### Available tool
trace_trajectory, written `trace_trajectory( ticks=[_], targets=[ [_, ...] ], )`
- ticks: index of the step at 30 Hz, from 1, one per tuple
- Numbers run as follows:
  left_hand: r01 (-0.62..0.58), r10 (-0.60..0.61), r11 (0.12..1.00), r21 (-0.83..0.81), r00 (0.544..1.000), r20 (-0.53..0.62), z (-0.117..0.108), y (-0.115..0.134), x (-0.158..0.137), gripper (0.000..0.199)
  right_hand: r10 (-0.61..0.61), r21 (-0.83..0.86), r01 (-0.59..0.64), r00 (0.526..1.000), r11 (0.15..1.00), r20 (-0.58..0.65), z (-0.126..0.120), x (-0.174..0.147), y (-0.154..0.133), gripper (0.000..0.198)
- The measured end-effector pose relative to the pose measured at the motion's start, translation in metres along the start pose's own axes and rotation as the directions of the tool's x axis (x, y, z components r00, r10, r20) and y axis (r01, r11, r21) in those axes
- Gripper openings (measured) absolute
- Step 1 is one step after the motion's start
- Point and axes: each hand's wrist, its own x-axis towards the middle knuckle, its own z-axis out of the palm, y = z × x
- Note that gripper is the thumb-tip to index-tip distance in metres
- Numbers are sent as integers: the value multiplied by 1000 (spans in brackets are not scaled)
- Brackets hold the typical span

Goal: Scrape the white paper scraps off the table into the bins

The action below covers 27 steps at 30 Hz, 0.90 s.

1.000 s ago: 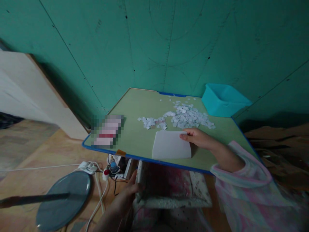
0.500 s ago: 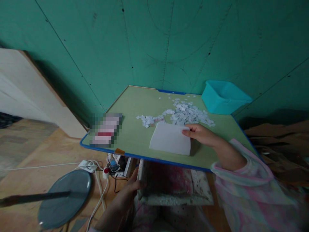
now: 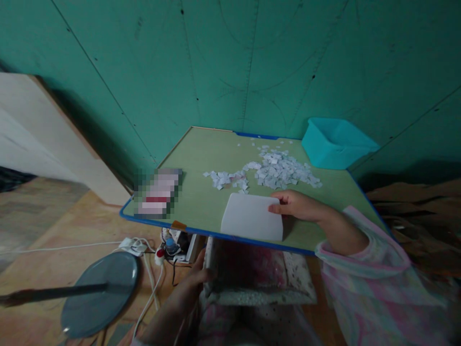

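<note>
A blank white card [image 3: 252, 216] is pinched by its right side in my right hand [image 3: 290, 205], held low over the green tabletop [image 3: 201, 154] close to the front edge. Just beyond it lies a heap of small white paper pieces [image 3: 279, 168], with a smaller cluster [image 3: 220, 179] to its left. My left hand [image 3: 200, 274] grips the left rim of a stained, whitish open bin [image 3: 259, 298] below the table's front edge. The bin's inside is dark with reddish patches. My left fingertips are partly hidden.
A turquoise plastic tub [image 3: 334, 144] stands at the table's back right corner. A blurred-out flat item [image 3: 158, 194] lies at the left. On the floor are a round grey base with a pole [image 3: 101, 298], cables and a power strip [image 3: 132, 246]. A green wall [image 3: 223, 62] rises behind.
My right hand has drawn the white card toward the front edge, uncovering a few paper pieces behind it. My left hand keeps its grip on the bin.
</note>
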Motion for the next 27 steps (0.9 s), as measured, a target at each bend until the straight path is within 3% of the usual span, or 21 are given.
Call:
trace_trajectory(
  ticks=[6, 10, 18, 24, 27],
  targets=[
    [21, -19, 998, 63, 999, -32, 5, 2, 0, 69, 17, 18, -18, 999, 1000, 38, -1, 0, -2, 43],
    [28, -30, 997, 75, 999, 21, 6, 4, -4, 69, 19, -2, -19, 999, 1000, 35, -2, 0, 0, 43],
    [57, -57, 998, 3, 998, 13, 12, 7, -5, 67, 6, -47, -4, 998, 999, 55, -3, -2, -1, 39],
    [53, -54, 997, 58, 998, 17, 8, 5, -2, 67, 61, -58, -56, 993, 997, 97, -2, -5, 0, 35],
    [55, -57, 997, 60, 998, 18, 7, 4, -2, 69, 37, -21, -36, 998, 999, 57, 0, -5, -1, 34]
  ],
)
